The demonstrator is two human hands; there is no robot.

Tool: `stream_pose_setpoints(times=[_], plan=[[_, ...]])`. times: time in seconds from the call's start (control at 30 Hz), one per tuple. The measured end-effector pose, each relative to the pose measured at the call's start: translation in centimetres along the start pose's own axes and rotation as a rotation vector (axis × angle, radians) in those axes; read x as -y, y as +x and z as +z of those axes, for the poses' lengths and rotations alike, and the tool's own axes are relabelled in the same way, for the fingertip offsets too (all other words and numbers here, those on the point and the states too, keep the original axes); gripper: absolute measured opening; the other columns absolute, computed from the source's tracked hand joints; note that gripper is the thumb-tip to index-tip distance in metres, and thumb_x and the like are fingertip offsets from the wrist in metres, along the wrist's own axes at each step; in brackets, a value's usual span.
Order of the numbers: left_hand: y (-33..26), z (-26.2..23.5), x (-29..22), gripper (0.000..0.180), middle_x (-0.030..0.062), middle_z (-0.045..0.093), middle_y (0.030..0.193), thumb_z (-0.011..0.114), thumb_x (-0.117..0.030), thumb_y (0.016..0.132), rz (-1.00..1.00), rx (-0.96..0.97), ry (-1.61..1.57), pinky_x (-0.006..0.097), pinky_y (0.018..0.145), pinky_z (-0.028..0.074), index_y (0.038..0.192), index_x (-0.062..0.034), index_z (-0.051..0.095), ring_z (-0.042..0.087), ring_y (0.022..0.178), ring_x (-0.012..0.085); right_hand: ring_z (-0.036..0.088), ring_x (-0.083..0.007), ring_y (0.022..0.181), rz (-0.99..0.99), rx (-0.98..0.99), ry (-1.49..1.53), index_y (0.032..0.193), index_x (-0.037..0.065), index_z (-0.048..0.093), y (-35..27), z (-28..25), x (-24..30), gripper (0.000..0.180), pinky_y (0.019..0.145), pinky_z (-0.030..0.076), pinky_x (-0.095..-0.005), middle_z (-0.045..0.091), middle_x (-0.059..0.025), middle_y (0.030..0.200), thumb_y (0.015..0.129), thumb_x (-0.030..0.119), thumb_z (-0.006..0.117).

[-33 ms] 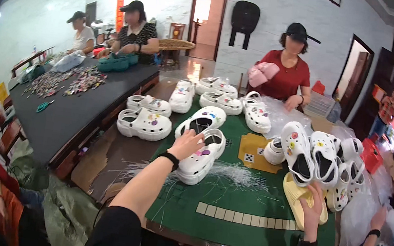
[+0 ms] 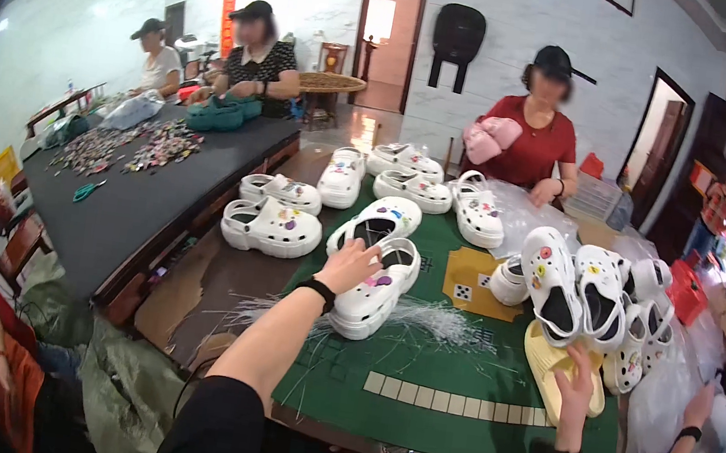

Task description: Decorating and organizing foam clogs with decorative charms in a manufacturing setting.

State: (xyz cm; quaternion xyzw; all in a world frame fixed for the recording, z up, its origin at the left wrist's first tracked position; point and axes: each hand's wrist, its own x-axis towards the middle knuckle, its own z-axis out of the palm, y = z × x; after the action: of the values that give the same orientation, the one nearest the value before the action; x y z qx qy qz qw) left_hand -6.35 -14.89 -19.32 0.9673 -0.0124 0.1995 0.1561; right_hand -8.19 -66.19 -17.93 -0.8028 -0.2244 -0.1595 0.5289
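In the middle of the green mat, my left hand has its fingers curled over the edge of a white clog with charms on it. Its toe points toward me, and another white clog sits just beyond, touching it. At the right, my right hand lies on a yellow slide, thumb apart and fingers reaching up to the heel strap of a white clog. Thin clear plastic strands spread out beside and beneath the clog at my left hand.
Several more white clogs stand along the far side and right side. Plastic bags hang at the right, near another person's hand. A person in red stands opposite with pink shoes. A dark table at left holds piles of small charms.
The whole view has shifted slightly. Both hands stay on the same shoes.
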Motion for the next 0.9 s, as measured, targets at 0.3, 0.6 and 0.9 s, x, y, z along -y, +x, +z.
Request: stream_pose_setpoints(times=[0.3,0.6,0.9], plan=[[-1.0,-1.6,0.1,0.019,0.0117,0.057,0.107,0.06,-0.026,0.09,0.109,-0.117,0.358,0.042,0.085,0.048,0.097,-0.0086,0.064,0.056,0.102,0.031,0.059,-0.0113,0.09,0.444,-0.192,0.648,0.117,0.008,0.058,-8.5,3.3,2.0,0.025,0.073,0.046,-0.0275,0.062,-0.0015,0.096,0.095,0.017,0.054],[-7.8,-10.5,-9.9,0.037,0.0177,0.064,0.09,0.062,-0.039,0.09,-0.269,-0.442,0.017,0.047,0.074,0.049,0.096,-0.0028,0.057,0.062,0.089,0.0374,0.06,-0.0222,0.107,0.25,0.263,0.416,0.139,0.005,0.044,-8.5,11.1,12.5,0.051,0.087,0.051,-0.0325,0.054,-0.0132,0.131,0.089,0.004,0.056],[-22.9,-4.0,-15.7,0.045,0.0128,0.062,0.112,0.072,-0.013,0.08,-0.128,-0.437,-0.296,0.042,0.07,0.047,0.121,-0.0083,0.055,0.059,0.09,0.0306,0.027,-0.0446,0.139,-0.171,0.346,-0.104,0.149,0.002,0.026,-11.5,18.0,13.4,0.083,0.112,0.029,-0.046,0.02,-0.0288,0.153,0.082,0.021,0.072]])
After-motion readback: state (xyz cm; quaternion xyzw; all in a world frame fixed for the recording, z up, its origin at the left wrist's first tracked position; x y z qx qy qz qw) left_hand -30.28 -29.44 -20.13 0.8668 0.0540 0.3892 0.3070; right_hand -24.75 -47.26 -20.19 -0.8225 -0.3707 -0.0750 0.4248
